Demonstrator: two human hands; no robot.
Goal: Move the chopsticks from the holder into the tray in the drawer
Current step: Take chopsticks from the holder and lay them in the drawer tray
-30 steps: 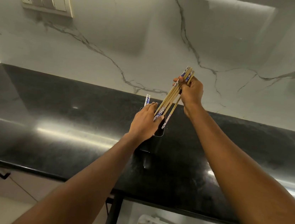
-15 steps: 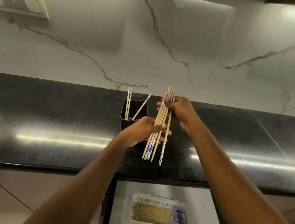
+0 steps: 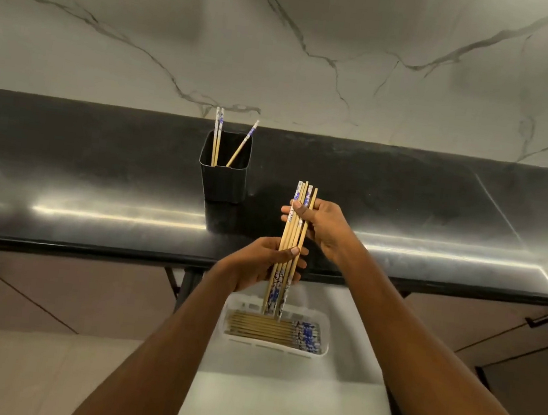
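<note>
No brand, label or legible writing is showing on any item; the only markings are blue-and-white patterns on the ends of the chopsticks.

Both hands are grasping one bundle of chopsticks (image 3: 290, 244), which is standing nearly upright over the front edge of the dark surface (image 3: 421, 204). The left hand (image 3: 260, 262) is clenching the bundle around its middle, and the right hand (image 3: 320, 226) is pinching it near the top. The lower tips are hanging just above the white tray (image 3: 323, 346) in the open drawer (image 3: 276, 400), where a row of chopsticks (image 3: 271, 330) is already lying flat, patterned ends to the right.

The black holder (image 3: 224, 180) is standing on the surface, well apart from the hands, with three remaining chopsticks (image 3: 217, 138) in it: two upright at the left, one leaning right.

Compared with half a second ago, the bundle is sitting lower and nearer the drawer, having come down from beside the holder to directly above the tray. The holder's contents are showing no change.
</note>
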